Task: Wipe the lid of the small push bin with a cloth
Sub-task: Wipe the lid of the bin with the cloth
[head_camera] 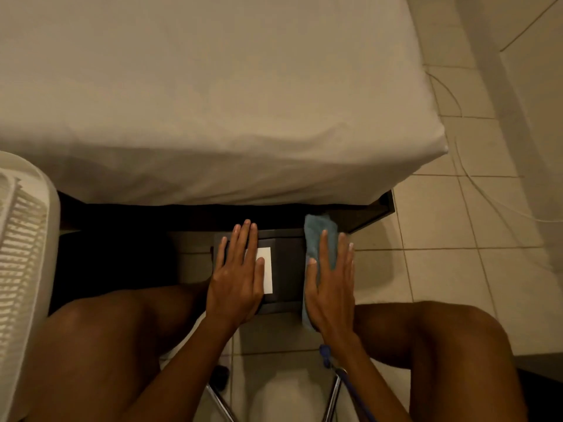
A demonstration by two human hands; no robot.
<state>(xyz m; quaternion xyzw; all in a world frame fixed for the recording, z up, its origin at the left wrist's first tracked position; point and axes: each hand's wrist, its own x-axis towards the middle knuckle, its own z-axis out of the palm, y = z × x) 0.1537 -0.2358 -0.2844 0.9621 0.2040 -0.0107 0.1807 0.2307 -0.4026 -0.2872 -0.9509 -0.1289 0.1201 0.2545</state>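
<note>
**Push bin, small, dark: lid under wipe, both hands engaged**

Bin: dark, box-shaped, standing on the tiled floor between the seated person's knees, its far edge close to the dark bed frame. Seen from straight above, so mostly lid shows.

Lid: flat dark panel, long axis running away from the person toward the bed. A white rectangular label lies on its left half, long side parallel to that axis.

Left hand: flat, fingers extended and slightly spread, palm down on the left side of the lid, overlapping the label's left edge. It grips nothing; it appears to be steadying the bin.

Right hand: flat, fingers extended, pressed down on the cloth at the lid's right edge. Nothing is pinched; the cloth is held by palm pressure alone.

Cloth: blue, folded into a long strip lying parallel to the lid's long axis, projecting beyond the fingertips toward the bed and showing again below the palm heel. Whether it rests wholly on the lid or partly hangs down the bin's right side cannot be told in the dim light.

Governing relation: the uncovered lid lies directly left of the right hand, between the two hands. The right hand is the nearer and the only one bearing cloth. A leftward stroke across the short axis would likely cover the bare centre, and the left hand would then need to lift clear.

Surroundings: bed with pale sheet above; white slatted basket at left.
</note>
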